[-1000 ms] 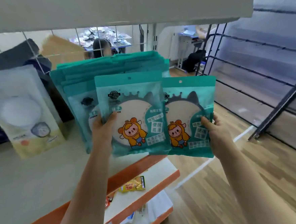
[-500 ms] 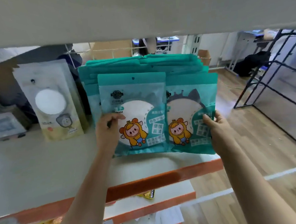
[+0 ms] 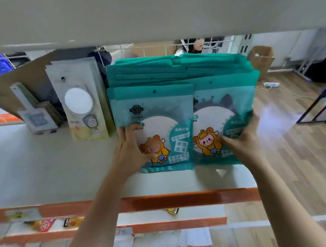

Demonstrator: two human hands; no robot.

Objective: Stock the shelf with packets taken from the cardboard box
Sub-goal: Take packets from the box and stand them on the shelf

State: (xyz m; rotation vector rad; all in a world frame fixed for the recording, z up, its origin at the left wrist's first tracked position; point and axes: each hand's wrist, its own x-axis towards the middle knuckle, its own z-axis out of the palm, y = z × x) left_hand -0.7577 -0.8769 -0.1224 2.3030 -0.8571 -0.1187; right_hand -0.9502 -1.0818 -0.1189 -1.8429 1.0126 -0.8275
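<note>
Lowered since before, the left packet (image 3: 158, 123) and right packet (image 3: 225, 109) stand upright on the shelf (image 3: 45, 170), hang-holes up, fronts near; left hand (image 3: 133, 150) and right hand (image 3: 242, 139) each grip 1; print reads "便携高清".

Teal packets (image 3: 153, 112) show a yellow-hooded cartoon figure; the white shelf (image 3: 45, 170) has an orange edge.

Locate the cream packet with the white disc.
Head view, left of centre: the cream packet stands on the shelf, just left of the teal packets.
</note>
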